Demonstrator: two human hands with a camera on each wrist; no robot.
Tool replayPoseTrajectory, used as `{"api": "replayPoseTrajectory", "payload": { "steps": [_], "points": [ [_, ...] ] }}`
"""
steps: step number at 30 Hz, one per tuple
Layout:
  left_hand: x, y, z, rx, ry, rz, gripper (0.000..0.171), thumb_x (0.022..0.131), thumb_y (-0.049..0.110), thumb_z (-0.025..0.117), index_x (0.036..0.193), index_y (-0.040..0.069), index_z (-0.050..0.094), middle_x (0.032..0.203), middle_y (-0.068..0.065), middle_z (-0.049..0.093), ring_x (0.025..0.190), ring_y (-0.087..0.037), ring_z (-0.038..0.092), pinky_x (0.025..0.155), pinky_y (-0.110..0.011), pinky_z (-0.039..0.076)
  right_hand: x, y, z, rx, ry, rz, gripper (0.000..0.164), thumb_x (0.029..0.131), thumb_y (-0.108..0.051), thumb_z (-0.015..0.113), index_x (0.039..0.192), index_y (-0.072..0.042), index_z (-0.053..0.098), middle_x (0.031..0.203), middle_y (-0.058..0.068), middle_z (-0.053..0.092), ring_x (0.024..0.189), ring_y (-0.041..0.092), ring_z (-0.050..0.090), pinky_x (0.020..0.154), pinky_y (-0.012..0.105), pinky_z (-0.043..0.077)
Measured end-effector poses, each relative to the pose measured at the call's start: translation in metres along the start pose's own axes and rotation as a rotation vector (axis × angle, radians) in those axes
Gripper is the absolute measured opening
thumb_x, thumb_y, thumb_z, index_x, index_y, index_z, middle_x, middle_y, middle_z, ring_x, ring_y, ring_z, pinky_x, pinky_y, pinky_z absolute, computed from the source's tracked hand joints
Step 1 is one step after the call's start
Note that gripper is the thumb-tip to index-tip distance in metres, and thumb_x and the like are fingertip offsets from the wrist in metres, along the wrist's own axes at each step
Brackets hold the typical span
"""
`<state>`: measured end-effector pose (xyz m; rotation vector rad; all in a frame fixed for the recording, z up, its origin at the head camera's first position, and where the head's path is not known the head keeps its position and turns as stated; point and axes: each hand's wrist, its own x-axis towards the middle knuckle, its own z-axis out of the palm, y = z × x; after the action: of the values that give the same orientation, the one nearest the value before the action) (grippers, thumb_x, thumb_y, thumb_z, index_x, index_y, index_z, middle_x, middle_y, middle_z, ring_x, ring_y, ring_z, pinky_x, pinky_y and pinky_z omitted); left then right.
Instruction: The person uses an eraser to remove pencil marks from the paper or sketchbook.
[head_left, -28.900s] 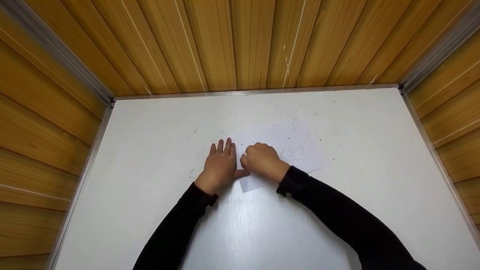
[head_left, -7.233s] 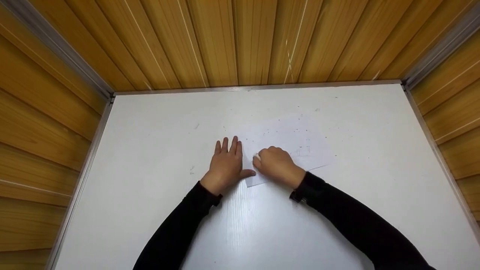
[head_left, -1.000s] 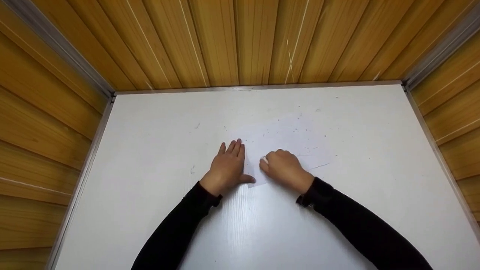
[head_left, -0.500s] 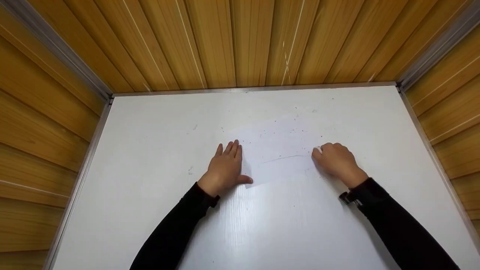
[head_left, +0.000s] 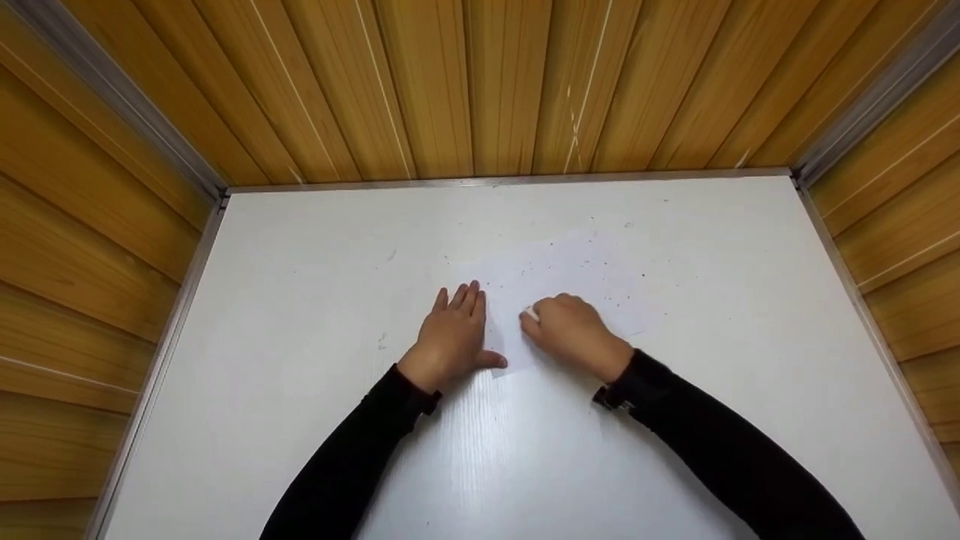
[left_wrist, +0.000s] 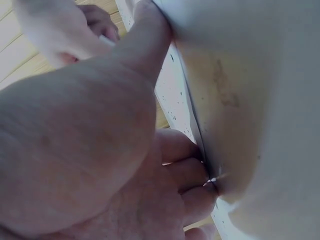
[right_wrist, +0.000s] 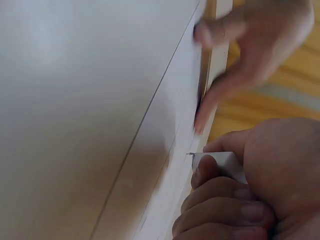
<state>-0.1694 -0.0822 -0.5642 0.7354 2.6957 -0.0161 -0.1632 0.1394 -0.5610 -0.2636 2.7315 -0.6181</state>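
Observation:
A sheet of white paper (head_left: 555, 270) lies at a slant on the white table, sprinkled with small dark crumbs. My left hand (head_left: 450, 334) rests flat across its left edge, fingers straight and thumb spread toward the lower corner. Over the middle-left of the sheet, my right hand (head_left: 574, 330) grips a white eraser (right_wrist: 222, 162) between thumb and curled fingers. One corner of the eraser pokes out, smudged dark, close to the paper. In the right wrist view, a faint pencil line runs along the sheet near it. Most of the eraser is hidden inside the hand.
The white tabletop (head_left: 300, 315) carries grey smudges left of the paper and scattered specks behind and right of it. Wood-look panels (head_left: 502, 90) wall in the back and both sides, with a metal strip (head_left: 375, 182) along the back edge.
Pencil marks visible on the paper earlier have faded from the head view, the last curved line included. My right hand swept to the right edge and came back left; the left hand stayed.

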Motion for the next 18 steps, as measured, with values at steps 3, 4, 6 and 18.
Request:
{"api": "replayPoseTrajectory", "payload": {
  "steps": [3, 4, 6, 18],
  "points": [
    [0.000, 0.000, 0.001, -0.030, 0.028, 0.024, 0.126, 0.089, 0.078, 0.076, 0.170, -0.007, 0.032, 0.180, -0.025, 0.030, 0.170, -0.037, 0.032, 0.139, -0.059, 0.025, 0.009, -0.028, 0.016, -0.032, -0.050, -0.067, 0.044, 0.111, -0.036, 0.054, 0.090, -0.006, 0.079, 0.096, 0.017, 0.078, 0.092, 0.036, 0.072, 0.087, 0.055, 0.061],
    [-0.001, 0.000, 0.001, -0.039, 0.035, 0.029, 0.127, 0.088, 0.078, 0.077, 0.170, -0.007, 0.032, 0.180, -0.025, 0.031, 0.170, -0.038, 0.032, 0.139, -0.060, 0.025, 0.012, -0.033, 0.021, -0.040, -0.054, -0.079, 0.043, 0.111, -0.034, 0.054, 0.084, -0.008, 0.076, 0.094, 0.017, 0.077, 0.091, 0.036, 0.071, 0.085, 0.055, 0.061],
    [-0.001, 0.000, 0.001, -0.045, 0.046, 0.035, 0.127, 0.087, 0.078, 0.078, 0.170, -0.007, 0.033, 0.179, -0.026, 0.032, 0.169, -0.038, 0.033, 0.138, -0.060, 0.026, 0.017, -0.039, 0.029, -0.050, -0.049, -0.083, 0.044, 0.110, -0.033, 0.054, 0.076, -0.010, 0.071, 0.092, 0.017, 0.076, 0.088, 0.036, 0.071, 0.081, 0.055, 0.062],
    [0.001, 0.000, -0.001, -0.002, -0.043, -0.030, 0.126, 0.091, 0.080, 0.071, 0.174, -0.003, 0.024, 0.185, -0.019, 0.021, 0.173, -0.032, 0.023, 0.141, -0.057, 0.019, -0.005, 0.075, -0.016, 0.007, 0.050, 0.099, 0.052, 0.112, -0.036, 0.048, 0.094, 0.003, 0.077, 0.098, 0.025, 0.077, 0.087, 0.038, 0.070, 0.083, 0.057, 0.059]
  ]
}}
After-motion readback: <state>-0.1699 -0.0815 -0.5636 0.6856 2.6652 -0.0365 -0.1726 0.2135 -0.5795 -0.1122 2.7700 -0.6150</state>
